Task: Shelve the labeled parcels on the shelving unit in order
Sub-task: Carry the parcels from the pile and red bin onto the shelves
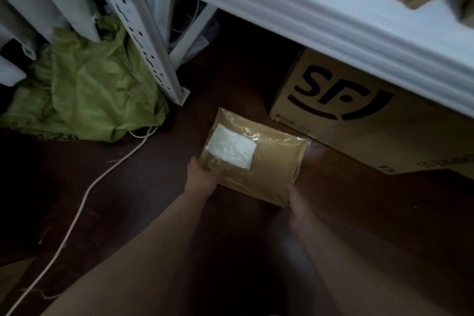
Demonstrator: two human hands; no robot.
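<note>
parcel was low over the dark floor, just in front of the sf carton that sat under the shelf board, near that carton's front-left corner. couldn't tell if it was lifted clear of the floor or resting on it

step looked like the pick-up before shelving. how i'd have run it:
- label was face up at the parcel's far-left corner, so read it before rising, since order depends on it; too washed out here to read
- wrap looked glossy and probably slick, so fingers under the bottom, not a squeeze on the sides
- board's front edge overhung the spot, so draw the parcel back toward the body first, then lift, to avoid clipping it
- cable ran across the floor to the left, well apart from the parcel, so mind the feet when standing

hands: both arms reached down and forward. left hand gripped the near-left corner, thumb on top beside the label, fingers hidden below. right hand met the near-right corner but was motion-blurred; couldn't tell whether it was wrapped round the edge or only propping it
</note>
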